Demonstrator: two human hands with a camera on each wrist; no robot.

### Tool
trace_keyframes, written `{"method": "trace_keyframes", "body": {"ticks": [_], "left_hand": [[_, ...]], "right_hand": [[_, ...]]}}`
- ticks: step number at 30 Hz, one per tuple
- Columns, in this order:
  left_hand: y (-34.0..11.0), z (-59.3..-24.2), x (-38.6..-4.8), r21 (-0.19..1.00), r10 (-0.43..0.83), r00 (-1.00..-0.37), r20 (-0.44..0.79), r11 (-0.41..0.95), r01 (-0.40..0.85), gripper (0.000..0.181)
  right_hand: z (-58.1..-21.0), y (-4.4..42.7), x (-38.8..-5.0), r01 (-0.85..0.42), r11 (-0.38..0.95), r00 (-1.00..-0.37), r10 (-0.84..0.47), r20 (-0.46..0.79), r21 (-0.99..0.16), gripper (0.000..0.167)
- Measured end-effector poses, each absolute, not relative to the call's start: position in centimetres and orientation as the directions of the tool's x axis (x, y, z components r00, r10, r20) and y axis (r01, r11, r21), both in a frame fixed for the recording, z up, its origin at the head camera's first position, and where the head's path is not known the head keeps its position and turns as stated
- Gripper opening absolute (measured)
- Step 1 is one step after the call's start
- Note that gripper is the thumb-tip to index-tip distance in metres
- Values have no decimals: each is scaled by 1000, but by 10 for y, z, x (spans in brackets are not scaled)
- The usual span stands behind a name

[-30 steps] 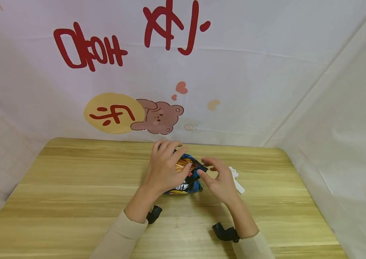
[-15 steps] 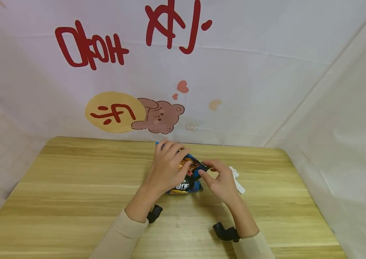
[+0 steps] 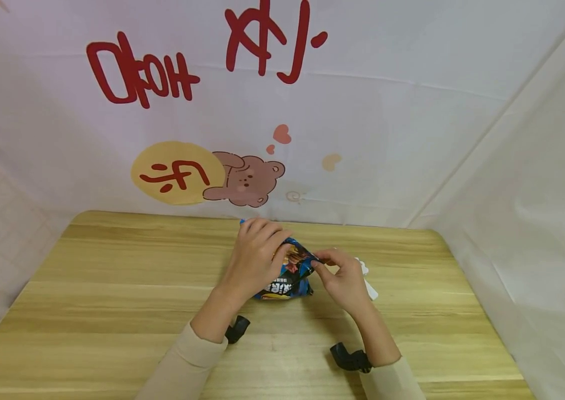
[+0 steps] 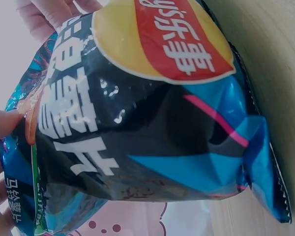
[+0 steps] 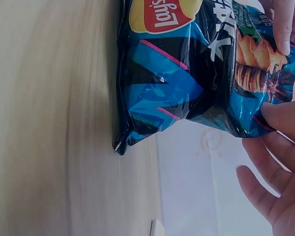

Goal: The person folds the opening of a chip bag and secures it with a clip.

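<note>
Facing me at 12 o'clock is the white printed backdrop (image 3: 387, 150), with a bear and red lettering on it. Below it the wood-grain table (image 3: 137, 294) spreads under my arms. Near its middle, towards 12 o'clock, a bag of Lay's potato chips (image 3: 284, 286) stands puffed up, its crimped bottom seam seemingly resting on the wood. My left hand (image 3: 257, 253) grips the bag's upper part at about 10 o'clock, thumb on the near face; my right hand (image 3: 344, 280) pinches the top edge at 2 o'clock. Whether the seam there has parted, I can't tell. Black wrist mounts (image 3: 347, 357) sit by my cuffs. Smallest, a flat white piece with a scalloped end (image 3: 370, 290) lies just beyond my right hand at 3 o'clock.

I'd judge the glossy film could slide from my right pinch, since so little is caught. Pulling hard might split it suddenly and scatter chips; squeezing with my left could crush them. A jerk outward could also knock that white piece.
</note>
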State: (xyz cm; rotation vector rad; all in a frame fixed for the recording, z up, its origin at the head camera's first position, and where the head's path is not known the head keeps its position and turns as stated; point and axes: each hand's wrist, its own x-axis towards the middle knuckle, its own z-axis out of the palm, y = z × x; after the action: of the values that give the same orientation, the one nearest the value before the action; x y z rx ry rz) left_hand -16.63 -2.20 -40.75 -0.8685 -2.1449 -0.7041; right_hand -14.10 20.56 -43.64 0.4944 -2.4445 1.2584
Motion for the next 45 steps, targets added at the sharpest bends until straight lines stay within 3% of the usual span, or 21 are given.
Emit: {"method": "trace_keyframes", "body": {"ticks": [16,29,45], "left_hand": [[-24,-405,-167,213,357,-513,781,620,755,6],[-26,-404,-168,198,366,-492,790,607,770,30],[-28,-403,-169,201,358,-477,803,590,782,23]], "right_hand": [[-439,211,-143,-466,537,-874,-155,461,-703,11],[-440,215,-143,-441,531,-890,-154,429,-724,14],[-434,215,-138,-384,531,-922,-171,348,-756,13]]}}
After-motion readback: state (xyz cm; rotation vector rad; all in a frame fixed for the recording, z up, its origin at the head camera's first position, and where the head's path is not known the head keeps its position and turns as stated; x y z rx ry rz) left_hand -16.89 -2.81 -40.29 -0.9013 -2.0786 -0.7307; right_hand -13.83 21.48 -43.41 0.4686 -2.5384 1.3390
